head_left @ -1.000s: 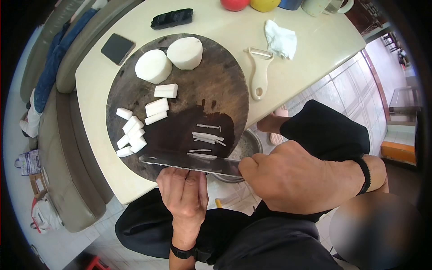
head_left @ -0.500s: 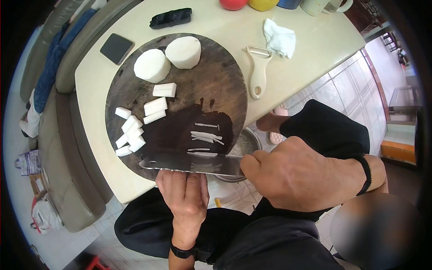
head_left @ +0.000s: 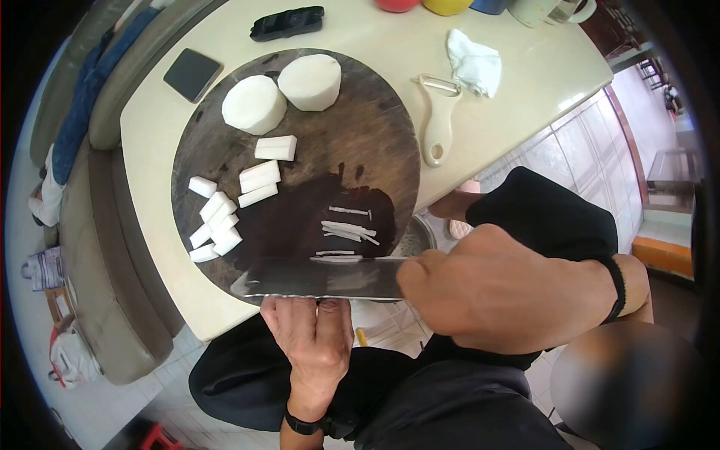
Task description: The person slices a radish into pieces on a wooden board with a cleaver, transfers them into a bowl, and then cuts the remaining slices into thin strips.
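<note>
My right hand [head_left: 499, 289] is closed round the handle of a broad kitchen knife [head_left: 322, 279], its blade pointing left across the near part of the round wooden board [head_left: 367, 150]. Against the blade's near side, the curled fingertips of my left hand [head_left: 311, 337] press down at the board's edge; whatever they hold is hidden. Just beyond the blade lie thin white strips [head_left: 349, 231], with a few slivers touching it. Cut white blocks [head_left: 217, 214], seemingly radish, are scattered on the board's left side. Two thick white rounds [head_left: 310, 82] sit at the far edge.
A cream peeler [head_left: 437, 124] and a crumpled white tissue [head_left: 474, 64] lie right of the board. To its left is a dark phone [head_left: 193, 75]; behind it, a black object [head_left: 287, 24]. A metal basin [head_left: 420, 238] stands below the table edge. Another person's legs [head_left: 90, 90] show on the sofa.
The knife's blade has shifted slightly toward me and turned more level. My left hand has moved slightly right and down with it. The view has shifted a little.
</note>
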`<move>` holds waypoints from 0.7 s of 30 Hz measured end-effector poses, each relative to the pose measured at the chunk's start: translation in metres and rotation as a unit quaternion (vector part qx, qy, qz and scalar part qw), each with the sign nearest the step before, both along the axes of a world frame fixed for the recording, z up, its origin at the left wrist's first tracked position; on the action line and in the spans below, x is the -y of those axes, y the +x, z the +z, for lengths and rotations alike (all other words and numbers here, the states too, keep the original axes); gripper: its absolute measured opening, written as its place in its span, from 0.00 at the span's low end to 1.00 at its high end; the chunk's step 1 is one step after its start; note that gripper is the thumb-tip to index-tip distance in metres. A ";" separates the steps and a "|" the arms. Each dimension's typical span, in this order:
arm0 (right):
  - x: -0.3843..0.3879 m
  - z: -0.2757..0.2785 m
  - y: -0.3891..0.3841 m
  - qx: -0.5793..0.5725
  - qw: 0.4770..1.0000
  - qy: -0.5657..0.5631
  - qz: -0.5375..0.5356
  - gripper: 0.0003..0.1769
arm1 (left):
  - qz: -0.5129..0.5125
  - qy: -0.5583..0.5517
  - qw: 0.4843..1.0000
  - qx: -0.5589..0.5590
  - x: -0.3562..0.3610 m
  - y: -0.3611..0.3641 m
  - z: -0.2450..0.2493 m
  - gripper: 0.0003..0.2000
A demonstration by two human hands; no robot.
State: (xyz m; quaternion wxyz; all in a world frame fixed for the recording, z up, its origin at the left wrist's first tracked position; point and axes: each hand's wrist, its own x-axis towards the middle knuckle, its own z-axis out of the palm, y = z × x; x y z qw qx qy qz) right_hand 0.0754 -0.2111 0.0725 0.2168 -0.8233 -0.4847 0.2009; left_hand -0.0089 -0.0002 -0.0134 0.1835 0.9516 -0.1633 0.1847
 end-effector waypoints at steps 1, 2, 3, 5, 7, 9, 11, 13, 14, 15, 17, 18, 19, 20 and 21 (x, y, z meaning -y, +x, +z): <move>-0.002 -0.004 0.000 0.012 0.999 0.026 0.015 0.13 | 0.001 -0.003 1.000 -0.002 0.001 0.000 0.001 0.09; -0.003 -0.005 -0.001 0.013 1.000 0.025 0.012 0.13 | -0.002 -0.004 1.000 -0.001 0.002 -0.001 0.001 0.09; -0.005 -0.006 -0.001 0.018 1.000 0.026 -0.002 0.13 | 0.002 -0.003 1.000 0.000 0.002 -0.002 0.000 0.10; -0.006 -0.007 -0.002 0.024 0.999 0.028 -0.014 0.12 | 0.008 0.000 1.000 0.002 0.001 -0.002 0.001 0.10; -0.003 -0.009 -0.002 0.036 0.999 0.025 -0.025 0.12 | 0.004 -0.004 1.000 -0.004 0.001 -0.002 0.000 0.10; 0.000 -0.007 -0.004 0.020 0.999 0.021 -0.023 0.12 | 0.001 -0.005 1.000 -0.003 -0.002 -0.004 -0.003 0.10; 0.000 -0.003 -0.006 0.004 1.000 0.019 -0.021 0.12 | -0.003 -0.004 1.000 -0.002 -0.003 -0.005 -0.003 0.11; -0.001 0.000 -0.009 0.017 0.999 0.001 -0.035 0.08 | -0.004 -0.011 1.000 0.005 -0.001 -0.003 0.000 0.17; -0.001 -0.001 -0.010 0.017 0.999 0.001 -0.035 0.08 | -0.004 -0.011 1.000 0.006 -0.001 -0.003 0.000 0.17; -0.001 -0.003 -0.011 0.032 0.999 0.009 -0.037 0.08 | -0.002 -0.010 1.000 0.002 0.000 -0.002 0.000 0.17; -0.003 -0.003 -0.013 0.046 0.998 0.017 -0.039 0.08 | 0.001 -0.009 1.000 -0.002 -0.001 -0.004 -0.001 0.17; -0.004 -0.001 -0.016 0.060 0.998 -0.006 -0.037 0.08 | 0.001 -0.002 1.000 -0.005 -0.002 -0.005 -0.002 0.15; -0.006 0.000 -0.017 0.073 0.996 -0.029 -0.035 0.07 | 0.000 0.005 1.000 -0.007 -0.003 -0.006 -0.003 0.14; -0.007 -0.001 -0.015 0.072 0.996 -0.030 -0.035 0.07 | 0.000 0.004 1.000 -0.008 -0.003 -0.007 -0.003 0.14; -0.009 -0.002 -0.014 0.071 0.997 -0.016 -0.007 0.09 | 0.001 0.008 1.000 -0.013 -0.003 -0.008 -0.003 0.14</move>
